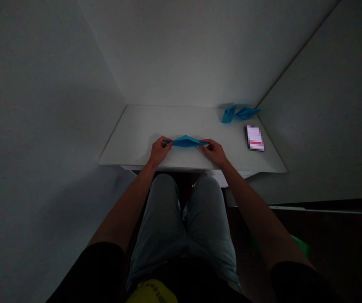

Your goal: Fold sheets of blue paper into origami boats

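Observation:
A blue folded paper boat [186,142] is stretched between my two hands, just above the white tabletop near its front edge. My left hand [160,150] pinches its left end between thumb and fingers. At the opposite end, my right hand [213,152] has the right tip in a similar pinch. The middle of the paper bulges open into a long, narrow diamond.
Two more blue folded paper pieces, one on the left [228,114] and one on the right [246,112], lie at the table's back right. A phone [254,138] with a blurred, lit screen rests below them. Walls border the white table [137,126] behind and at both sides.

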`<action>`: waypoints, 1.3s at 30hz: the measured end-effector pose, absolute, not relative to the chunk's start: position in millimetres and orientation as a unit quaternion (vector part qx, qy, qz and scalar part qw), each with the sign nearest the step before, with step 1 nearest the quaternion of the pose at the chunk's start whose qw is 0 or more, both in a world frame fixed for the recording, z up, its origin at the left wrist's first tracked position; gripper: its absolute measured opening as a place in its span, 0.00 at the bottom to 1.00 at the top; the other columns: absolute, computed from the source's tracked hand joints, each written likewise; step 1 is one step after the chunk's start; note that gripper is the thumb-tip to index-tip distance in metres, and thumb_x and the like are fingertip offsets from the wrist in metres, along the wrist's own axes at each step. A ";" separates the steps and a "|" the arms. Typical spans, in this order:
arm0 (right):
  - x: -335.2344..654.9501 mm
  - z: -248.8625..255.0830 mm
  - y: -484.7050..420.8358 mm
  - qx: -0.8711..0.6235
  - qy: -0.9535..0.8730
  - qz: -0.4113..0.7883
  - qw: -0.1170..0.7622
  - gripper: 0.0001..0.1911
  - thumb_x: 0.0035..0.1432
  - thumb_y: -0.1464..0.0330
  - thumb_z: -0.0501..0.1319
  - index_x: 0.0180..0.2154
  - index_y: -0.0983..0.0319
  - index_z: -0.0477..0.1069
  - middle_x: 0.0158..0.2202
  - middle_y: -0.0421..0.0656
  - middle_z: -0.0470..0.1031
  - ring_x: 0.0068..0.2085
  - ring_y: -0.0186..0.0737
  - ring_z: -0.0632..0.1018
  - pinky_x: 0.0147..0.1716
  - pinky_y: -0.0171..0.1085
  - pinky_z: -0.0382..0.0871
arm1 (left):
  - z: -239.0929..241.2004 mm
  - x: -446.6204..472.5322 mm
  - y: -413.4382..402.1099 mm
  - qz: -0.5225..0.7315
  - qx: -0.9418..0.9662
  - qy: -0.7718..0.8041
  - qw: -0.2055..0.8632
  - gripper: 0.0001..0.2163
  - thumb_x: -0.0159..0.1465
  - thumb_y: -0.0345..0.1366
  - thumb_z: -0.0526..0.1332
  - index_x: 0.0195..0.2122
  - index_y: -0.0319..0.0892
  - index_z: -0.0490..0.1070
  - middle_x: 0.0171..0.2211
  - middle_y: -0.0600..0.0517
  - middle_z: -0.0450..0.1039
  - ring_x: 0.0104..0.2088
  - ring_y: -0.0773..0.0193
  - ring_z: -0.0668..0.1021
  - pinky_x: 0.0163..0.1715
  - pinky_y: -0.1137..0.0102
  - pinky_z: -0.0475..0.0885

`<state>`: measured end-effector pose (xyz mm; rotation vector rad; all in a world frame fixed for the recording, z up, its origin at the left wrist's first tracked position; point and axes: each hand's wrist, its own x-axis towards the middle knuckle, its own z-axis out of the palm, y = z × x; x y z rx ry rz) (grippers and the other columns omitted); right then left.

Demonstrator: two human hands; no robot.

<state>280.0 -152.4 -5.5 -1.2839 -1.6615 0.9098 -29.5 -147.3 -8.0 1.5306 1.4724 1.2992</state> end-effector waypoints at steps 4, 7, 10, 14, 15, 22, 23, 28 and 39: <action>280.2 -7.1 -151.4 -0.508 -0.663 0.357 0.418 0.33 0.63 0.47 0.69 0.63 0.57 0.78 0.24 0.36 0.70 0.26 0.38 0.68 0.27 0.38 0.64 | -4.5 -28.3 -151.0 0.475 0.626 0.551 0.280 0.06 0.63 0.39 0.74 0.36 0.44 0.82 0.40 0.50 0.80 0.31 0.66 0.77 0.37 0.67 0.75; 279.7 -8.2 -151.4 -0.503 -0.671 0.341 0.425 0.40 0.63 0.45 0.69 0.70 0.56 0.72 0.36 0.43 0.79 0.30 0.40 0.73 0.30 0.40 0.70 | -3.5 -27.0 -154.0 0.442 0.647 0.546 0.298 0.06 0.64 0.41 0.73 0.39 0.45 0.82 0.34 0.52 0.81 0.31 0.64 0.77 0.36 0.66 0.74; 278.2 -8.0 -152.1 -0.490 -0.691 0.314 0.429 0.50 0.61 0.43 0.71 0.76 0.55 0.63 0.57 0.53 0.79 0.38 0.44 0.79 0.36 0.43 0.77 | -2.4 -25.2 -157.0 0.422 0.664 0.528 0.320 0.13 0.63 0.42 0.75 0.48 0.47 0.81 0.35 0.53 0.83 0.32 0.63 0.79 0.37 0.66 0.75; 275.2 -6.3 -153.2 -0.444 -0.764 0.246 0.399 0.48 0.64 0.43 0.69 0.76 0.55 0.63 0.69 0.56 0.73 0.53 0.55 0.81 0.50 0.53 0.79 | 1.3 -23.0 -160.1 0.369 0.704 0.501 0.343 0.29 0.59 0.41 0.79 0.62 0.50 0.76 0.36 0.54 0.86 0.32 0.61 0.82 0.38 0.66 0.75; 274.3 -5.6 -153.8 -0.433 -0.786 0.222 0.380 0.44 0.66 0.43 0.68 0.74 0.55 0.66 0.69 0.56 0.73 0.57 0.58 0.80 0.55 0.55 0.77 | 2.3 -22.4 -160.6 0.354 0.714 0.500 0.339 0.33 0.58 0.41 0.79 0.65 0.50 0.74 0.36 0.54 0.86 0.32 0.61 0.82 0.38 0.66 0.75; 269.0 -1.6 -159.5 -0.442 -0.850 0.124 0.256 0.35 0.72 0.41 0.61 0.69 0.54 0.72 0.68 0.52 0.76 0.64 0.63 0.77 0.61 0.61 0.70 | 5.0 -19.6 -162.2 0.307 0.754 0.518 0.262 0.54 0.55 0.45 0.82 0.79 0.49 0.57 0.42 0.54 0.85 0.32 0.64 0.80 0.37 0.68 0.74; 269.1 -1.8 -159.5 -0.446 -0.849 0.123 0.255 0.36 0.72 0.41 0.61 0.69 0.55 0.72 0.68 0.52 0.77 0.63 0.63 0.77 0.61 0.60 0.70 | 5.1 -19.5 -162.5 0.303 0.757 0.520 0.252 0.56 0.54 0.46 0.83 0.80 0.50 0.55 0.43 0.54 0.85 0.31 0.64 0.80 0.36 0.68 0.73; 271.2 -4.5 -157.2 -0.460 -0.840 0.129 0.257 0.41 0.71 0.39 0.60 0.72 0.57 0.69 0.63 0.53 0.80 0.59 0.63 0.80 0.59 0.58 0.71 | 7.5 -18.4 -165.0 0.290 0.778 0.509 0.226 0.54 0.54 0.50 0.82 0.78 0.50 0.58 0.42 0.54 0.84 0.31 0.63 0.79 0.36 0.67 0.71; 276.8 -11.8 -150.9 -0.421 -0.864 0.115 0.251 0.22 0.71 0.62 0.65 0.64 0.48 0.79 0.65 0.48 0.76 0.59 0.59 0.78 0.59 0.59 0.71 | 7.0 -17.8 -164.1 0.282 0.804 0.499 0.162 0.23 0.64 0.47 0.78 0.58 0.47 0.81 0.51 0.47 0.76 0.36 0.62 0.79 0.43 0.65 0.75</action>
